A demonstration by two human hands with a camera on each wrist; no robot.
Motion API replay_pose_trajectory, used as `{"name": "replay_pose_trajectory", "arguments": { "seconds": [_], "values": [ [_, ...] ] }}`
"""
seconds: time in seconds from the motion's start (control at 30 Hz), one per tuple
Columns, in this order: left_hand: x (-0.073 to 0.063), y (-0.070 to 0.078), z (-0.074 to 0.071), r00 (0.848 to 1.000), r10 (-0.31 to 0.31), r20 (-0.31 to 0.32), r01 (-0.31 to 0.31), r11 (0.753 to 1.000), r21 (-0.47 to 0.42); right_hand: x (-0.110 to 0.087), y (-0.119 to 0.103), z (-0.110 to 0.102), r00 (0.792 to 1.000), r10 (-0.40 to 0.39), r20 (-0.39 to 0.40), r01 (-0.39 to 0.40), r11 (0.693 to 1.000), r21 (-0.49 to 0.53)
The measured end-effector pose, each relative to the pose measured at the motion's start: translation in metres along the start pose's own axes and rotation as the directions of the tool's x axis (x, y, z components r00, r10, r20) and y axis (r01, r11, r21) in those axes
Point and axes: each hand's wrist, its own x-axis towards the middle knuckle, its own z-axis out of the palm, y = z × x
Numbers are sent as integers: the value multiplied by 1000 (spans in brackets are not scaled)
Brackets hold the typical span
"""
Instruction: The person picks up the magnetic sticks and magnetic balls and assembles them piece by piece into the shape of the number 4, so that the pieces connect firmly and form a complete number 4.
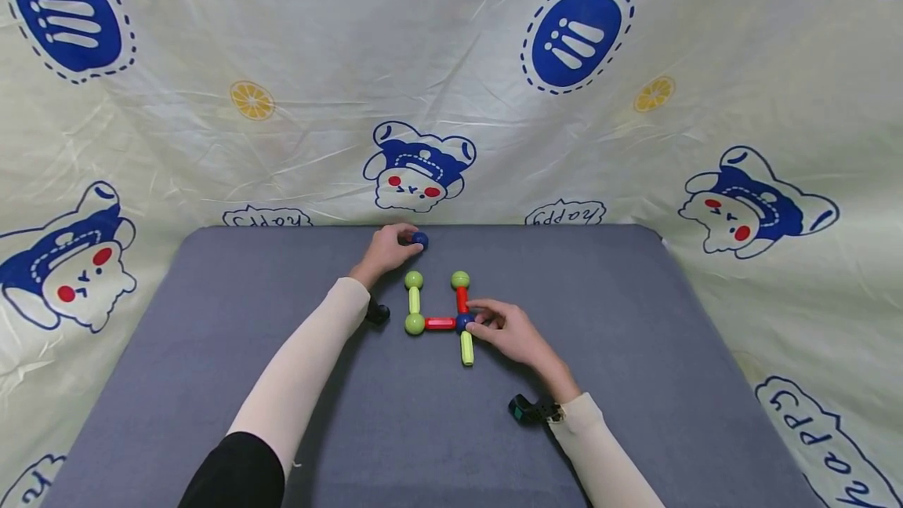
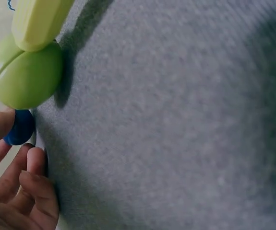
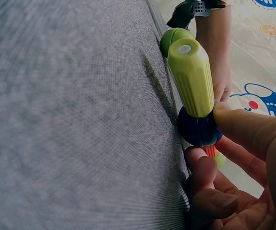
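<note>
Near the table's far edge, my left hand (image 1: 386, 251) pinches a loose blue ball (image 1: 420, 241) (image 2: 22, 128) between thumb and fingers. My right hand (image 1: 513, 329) grips another blue ball (image 1: 463, 322) (image 3: 198, 129), a joint in a ball-and-rod construction lying flat. From that joint a red rod (image 1: 441, 324) leads left to a green ball (image 1: 415, 324), and a second red rod (image 1: 462, 300) leads away to a green ball (image 1: 461, 280). A yellow-green rod (image 1: 467, 350) (image 3: 193, 81) points nearer, its end free. At left, another yellow-green rod (image 1: 414, 302) carries a green ball (image 1: 414, 280) (image 2: 27, 76).
The construction lies on a grey cloth-covered table (image 1: 212, 382). Behind and around it hangs a pale sheet (image 1: 451, 45) printed with cartoon bears and orange slices. Black wrist cameras sit on both wrists, the right one (image 1: 529, 410) close above the cloth.
</note>
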Motion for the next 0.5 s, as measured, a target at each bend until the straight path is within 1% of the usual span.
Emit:
{"name": "replay_pose_trajectory", "arguments": {
  "seconds": [0.1, 0.27, 0.5],
  "values": [
    [0, 1, 0, 1000, -8, -15, 8, 1000, 12, 0, 0, 0, 1000, -2, 0, 2, 1000, -1],
    [-4, -1, -5, 999, -24, -37, 25, 999, 23, 0, 0, 1, 1000, -9, -2, 9, 1000, 3],
    [-15, -9, -19, 999, 0, -37, 2, 998, 67, -1, 1, 1, 1000, -16, 0, 16, 1000, -5]
  ]
}}
